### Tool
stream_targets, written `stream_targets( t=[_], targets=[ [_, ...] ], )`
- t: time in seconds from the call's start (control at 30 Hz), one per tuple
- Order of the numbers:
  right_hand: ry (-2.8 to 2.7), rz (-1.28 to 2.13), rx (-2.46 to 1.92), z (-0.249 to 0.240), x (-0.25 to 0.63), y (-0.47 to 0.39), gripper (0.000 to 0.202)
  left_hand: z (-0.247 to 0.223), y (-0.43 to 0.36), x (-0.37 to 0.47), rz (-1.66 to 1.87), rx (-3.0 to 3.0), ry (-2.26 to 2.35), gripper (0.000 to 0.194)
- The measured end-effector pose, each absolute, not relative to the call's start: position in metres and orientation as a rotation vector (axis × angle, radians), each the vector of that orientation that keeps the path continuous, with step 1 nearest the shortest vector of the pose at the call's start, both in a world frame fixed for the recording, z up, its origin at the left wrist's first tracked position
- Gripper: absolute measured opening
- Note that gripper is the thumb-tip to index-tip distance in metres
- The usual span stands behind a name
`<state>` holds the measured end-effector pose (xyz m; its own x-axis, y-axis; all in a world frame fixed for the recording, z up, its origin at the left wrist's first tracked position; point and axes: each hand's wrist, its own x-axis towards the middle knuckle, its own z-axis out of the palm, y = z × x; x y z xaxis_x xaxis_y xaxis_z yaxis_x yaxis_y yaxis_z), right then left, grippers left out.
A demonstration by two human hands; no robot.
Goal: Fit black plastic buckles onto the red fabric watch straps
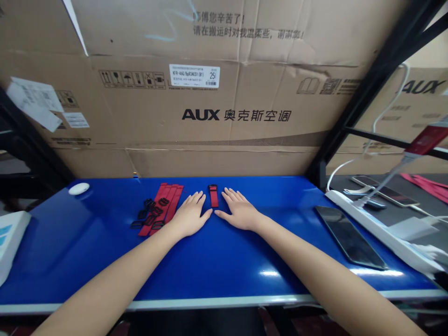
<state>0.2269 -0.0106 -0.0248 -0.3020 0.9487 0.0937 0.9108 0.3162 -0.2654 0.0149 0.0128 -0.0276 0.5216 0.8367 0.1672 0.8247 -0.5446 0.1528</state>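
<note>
Both of my hands lie flat on the blue tabletop, palms down. My left hand (190, 215) has its fingers stretched out and holds nothing; its outer side is close to several red webbing straps (171, 205). On and beside those straps sit several black plastic buckles (150, 219). My right hand (241, 210) is also spread flat and holds nothing. Between the two hands lies a short red strap (214, 199) with a black buckle (213, 188) at its far end. Neither hand appears to touch that strap.
A large cardboard box (227, 130) stands behind the blue table (224, 270). To the right are a dark phone (352, 238) and a white power strip (378, 228) with cables. A white round object (79, 188) sits at the far left, and a white box (12, 242) nearer.
</note>
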Motion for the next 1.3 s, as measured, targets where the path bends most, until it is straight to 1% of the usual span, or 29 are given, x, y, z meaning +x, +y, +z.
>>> stream_targets(
  t=[0.37, 1.03, 1.1, 1.2, 1.3],
  targets=[
    [-2.350, 0.236, -1.673, -0.027, 0.228, -0.009, 0.095, -0.026, 0.012, 0.015, 0.350, 2.699, 1.466, 0.065],
    [-2.355, 0.230, -1.660, -0.028, 0.229, -0.008, 0.095, -0.027, 0.010, 0.016, 0.339, 2.693, 1.487, 0.067],
    [-2.352, 0.208, -1.655, -0.028, 0.229, -0.009, 0.091, -0.027, 0.005, 0.017, 0.405, 2.656, 1.661, 0.068],
    [-2.400, 0.107, -1.524, -0.025, 0.227, -0.013, 0.073, -0.025, -0.005, 0.018, 0.489, 2.590, 2.063, 0.072],
    [-2.500, 0.014, -1.298, -0.021, 0.222, -0.018, 0.060, -0.021, -0.012, 0.018, 0.383, 2.615, 2.239, 0.074]
  ],
)
